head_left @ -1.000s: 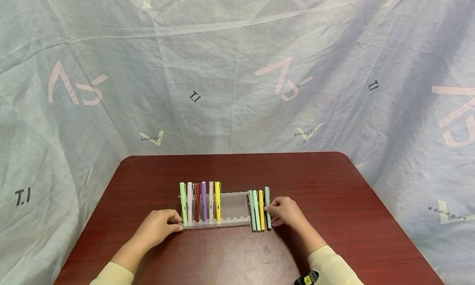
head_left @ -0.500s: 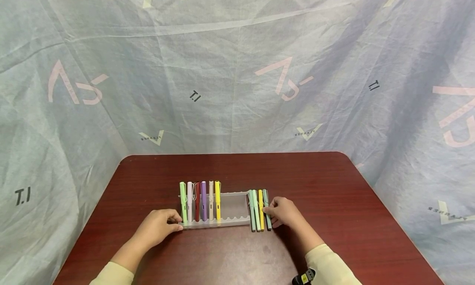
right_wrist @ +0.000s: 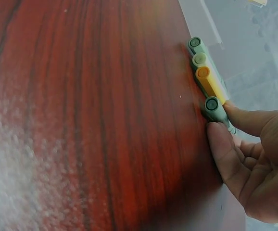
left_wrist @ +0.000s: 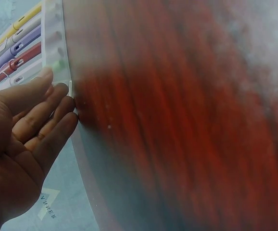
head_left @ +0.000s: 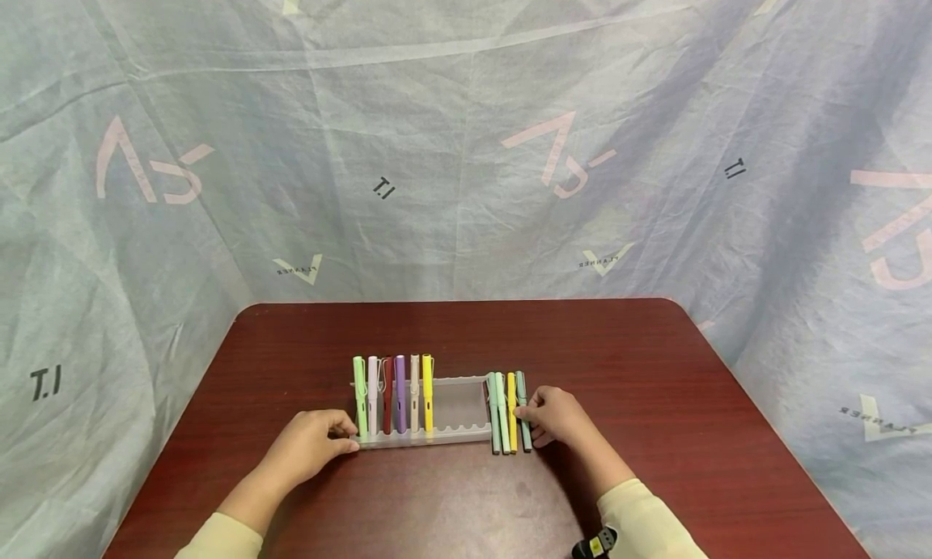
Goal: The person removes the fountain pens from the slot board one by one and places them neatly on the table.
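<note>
Table (head_left: pixel 604 349): far edge (head_left: pixel 466 305) well behind rack (head_left: pixel 460 438) | right hand (head_left: pixel 559 415): pinches green pen (right_wrist: pixel 216 113)

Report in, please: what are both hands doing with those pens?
Left hand holding pen rack at its left end. Right hand pinching rightmost pen, grey-green. In between: three other pens, side by side, separating it from the rack.

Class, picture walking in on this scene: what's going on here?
A person's right hand pinches a grey-green pen at the table. Three more pens lie between it and the right end of a pale rack. The left hand touches the rack's left end. Six other pens lie across the rack's left part.
</note>
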`<state>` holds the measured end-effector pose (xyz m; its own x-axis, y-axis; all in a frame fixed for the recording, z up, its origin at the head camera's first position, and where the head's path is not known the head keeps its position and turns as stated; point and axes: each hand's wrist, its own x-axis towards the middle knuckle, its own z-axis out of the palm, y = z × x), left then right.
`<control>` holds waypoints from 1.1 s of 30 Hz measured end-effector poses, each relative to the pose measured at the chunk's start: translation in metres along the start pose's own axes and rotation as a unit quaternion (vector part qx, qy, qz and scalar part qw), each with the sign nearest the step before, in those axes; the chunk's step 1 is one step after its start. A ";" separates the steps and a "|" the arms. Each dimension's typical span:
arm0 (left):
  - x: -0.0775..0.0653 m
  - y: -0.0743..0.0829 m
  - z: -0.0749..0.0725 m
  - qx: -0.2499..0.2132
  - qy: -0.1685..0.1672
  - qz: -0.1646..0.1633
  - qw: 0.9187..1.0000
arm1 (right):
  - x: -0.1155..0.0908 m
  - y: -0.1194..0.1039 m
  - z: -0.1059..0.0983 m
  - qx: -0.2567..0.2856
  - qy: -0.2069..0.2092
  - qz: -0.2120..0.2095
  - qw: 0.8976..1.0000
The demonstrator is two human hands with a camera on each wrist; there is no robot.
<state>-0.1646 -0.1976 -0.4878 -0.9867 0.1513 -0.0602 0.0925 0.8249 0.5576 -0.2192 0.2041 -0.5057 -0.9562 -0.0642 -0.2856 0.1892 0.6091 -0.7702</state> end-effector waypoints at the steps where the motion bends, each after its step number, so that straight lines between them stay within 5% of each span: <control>1: 0.000 0.000 0.000 0.000 0.000 0.000 1.000 | 0.000 0.000 0.000 -0.001 0.000 0.000 1.000; 24: 0.001 0.000 0.000 -0.002 -0.001 -0.001 1.000 | 0.003 -0.001 -0.004 0.029 0.029 -0.004 0.999; 28: 0.001 0.000 0.000 -0.001 -0.003 -0.003 1.000 | 0.002 -0.010 -0.008 0.015 0.041 -0.047 0.998; 33: 0.000 0.000 0.000 0.002 -0.003 0.000 1.000 | -0.009 -0.033 -0.004 0.060 -0.004 -0.134 0.989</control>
<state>-0.1649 -0.1979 -0.4878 -0.9860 0.1540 -0.0644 0.0930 0.8272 0.5541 -0.2175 0.1875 -0.4757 -0.9740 -0.2170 -0.0651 -0.0459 0.4704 -0.8812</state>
